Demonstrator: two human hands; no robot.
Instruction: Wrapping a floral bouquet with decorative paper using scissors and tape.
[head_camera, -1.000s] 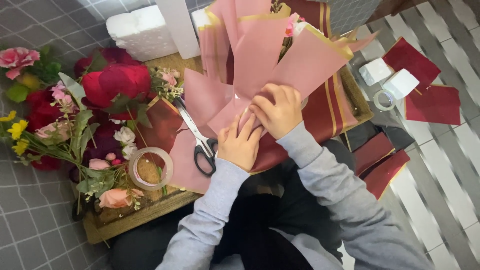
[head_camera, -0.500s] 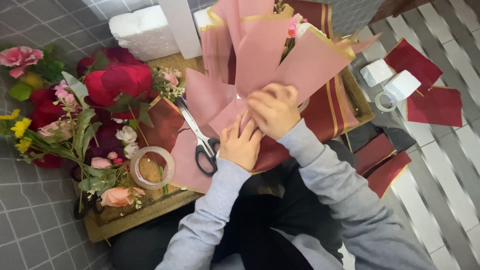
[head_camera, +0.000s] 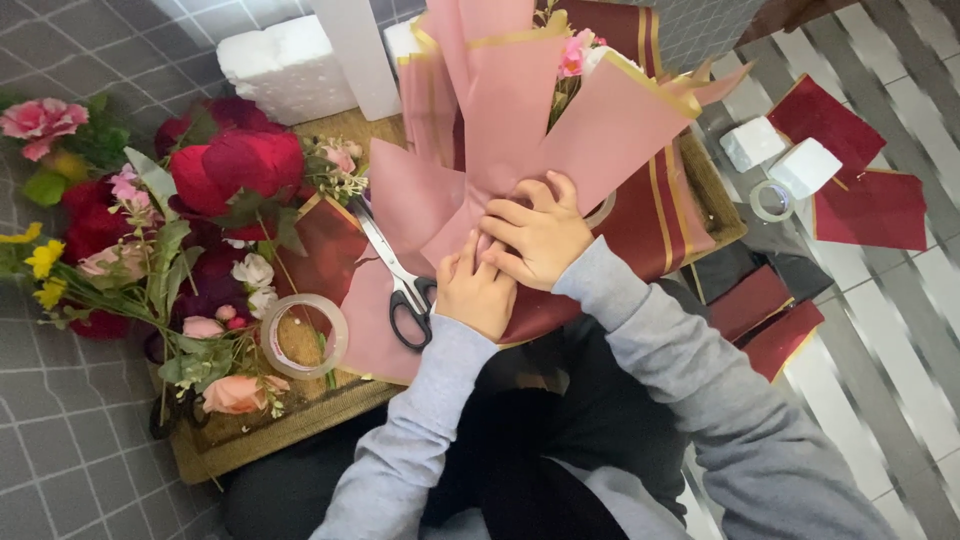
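Both hands, left hand (head_camera: 478, 292) and right hand (head_camera: 540, 232), press together on the gathered waist of a pink paper bouquet wrap (head_camera: 520, 120) at frame center, scissors (head_camera: 400, 275) just left, 1 tape roll (head_camera: 303, 335) nearby.

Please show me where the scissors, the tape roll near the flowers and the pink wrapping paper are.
scissors (head_camera: 411, 300): head view, on the black handle.
tape roll (head_camera: 275, 322): head view, on its clear ring.
pink wrapping paper (head_camera: 610, 130): head view, on the right fold.
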